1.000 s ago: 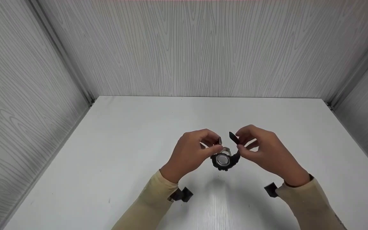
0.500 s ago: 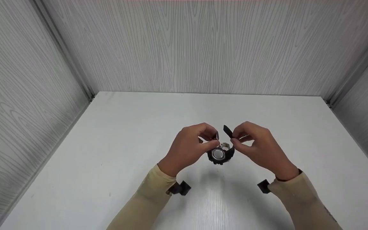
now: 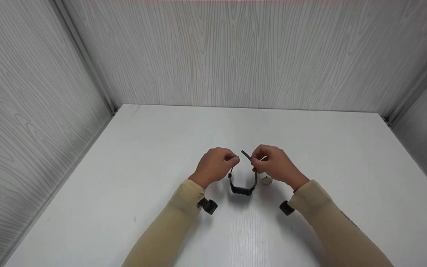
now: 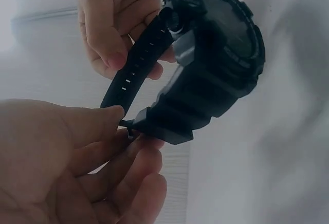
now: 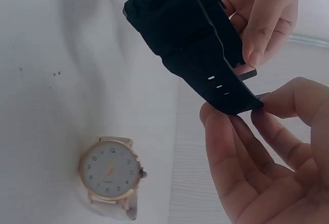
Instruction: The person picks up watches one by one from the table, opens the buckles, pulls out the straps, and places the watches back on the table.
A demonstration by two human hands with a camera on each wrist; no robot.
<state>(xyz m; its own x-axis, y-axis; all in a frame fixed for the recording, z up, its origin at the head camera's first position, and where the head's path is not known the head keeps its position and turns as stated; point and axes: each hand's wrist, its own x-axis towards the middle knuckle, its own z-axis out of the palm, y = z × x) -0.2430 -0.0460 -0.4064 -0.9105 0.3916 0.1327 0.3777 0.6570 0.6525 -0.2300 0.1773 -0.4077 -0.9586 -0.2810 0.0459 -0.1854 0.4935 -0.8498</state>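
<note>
Both hands hold up a black wristwatch (image 3: pixel 241 190) by the ends of its strap, its case hanging lowest. My left hand (image 3: pixel 215 166) pinches the buckle end; the buckle (image 4: pixel 129 130) shows by the thumb in the left wrist view. With thumb and fingers, my right hand (image 3: pixel 277 164) pinches the strap end with holes (image 5: pixel 218 86), and its tip sticks out past the fingers in the head view. The two strap ends stand apart there. A second watch (image 5: pixel 110 169), with a white dial, gold-coloured rim and pale strap, lies on the table below the right hand.
The white tabletop (image 3: pixel 154 155) spreads around both hands. Grey wood-grain panels (image 3: pixel 221 55) stand at its back and sides. On each wrist sits a small black camera, the left one (image 3: pixel 209 206) and the right one (image 3: pixel 287 208).
Both hands have shifted left with the black watch. Its case has tilted from face-on to edge-on in the head view. The pale watch now shows to its right rather than partly behind it.
</note>
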